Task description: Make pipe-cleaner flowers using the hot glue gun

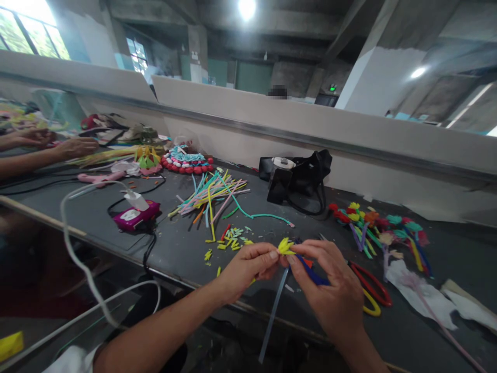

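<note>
While both hands meet at the near edge of the bench, the left hand pinches a small yellow tuft between thumb and forefinger, its grip closed tight on the tuft's left side. The right hand closes its fingers on the same piece from 3 o'clock, with a blue stem running under the palm; a pale strip hangs from the work toward 6 o'clock, over the bench edge.

Loose yellow offcuts lie at 10 o'clock of the tuft, a fan of coloured pipe cleaners at 11 o'clock, finished flowers at 2 o'clock. Red and yellow scissors rest just beside the right wrist at 3 o'clock.

The tuft looks short and springy: a slack pinch could let it fly apart or fall past the bench edge. A sweep of the right wrist could knock the scissors. At far 9 o'clock, another person's hands work apart.
</note>
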`<state>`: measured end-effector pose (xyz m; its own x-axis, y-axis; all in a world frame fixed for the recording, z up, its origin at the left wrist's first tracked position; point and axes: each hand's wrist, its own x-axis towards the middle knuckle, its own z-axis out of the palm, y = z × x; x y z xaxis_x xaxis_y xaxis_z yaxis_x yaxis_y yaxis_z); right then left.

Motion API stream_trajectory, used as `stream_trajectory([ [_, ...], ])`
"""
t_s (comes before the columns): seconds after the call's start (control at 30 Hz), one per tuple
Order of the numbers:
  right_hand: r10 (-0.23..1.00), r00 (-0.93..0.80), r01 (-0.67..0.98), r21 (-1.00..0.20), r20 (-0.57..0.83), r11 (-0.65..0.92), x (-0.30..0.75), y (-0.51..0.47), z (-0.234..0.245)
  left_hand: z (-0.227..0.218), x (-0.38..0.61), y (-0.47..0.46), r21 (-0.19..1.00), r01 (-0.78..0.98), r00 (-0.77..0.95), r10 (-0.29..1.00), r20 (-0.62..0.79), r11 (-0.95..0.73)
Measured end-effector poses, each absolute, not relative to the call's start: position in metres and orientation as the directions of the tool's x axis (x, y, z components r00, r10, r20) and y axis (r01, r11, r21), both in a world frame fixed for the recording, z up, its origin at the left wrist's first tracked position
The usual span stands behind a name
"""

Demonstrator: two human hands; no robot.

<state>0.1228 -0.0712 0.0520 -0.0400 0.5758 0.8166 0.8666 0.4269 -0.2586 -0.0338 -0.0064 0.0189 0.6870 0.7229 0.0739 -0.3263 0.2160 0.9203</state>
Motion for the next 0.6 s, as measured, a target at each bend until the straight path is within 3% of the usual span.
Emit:
stream_trajectory([
  [0.6,0.590,-0.019,0.860,-0.288,0.807,0.422,0.1267,-0.0745,0.0548,0.0174,-0.0340,-0.0063,0.922,-0.321,0.694,0.716,0.072,0.218],
])
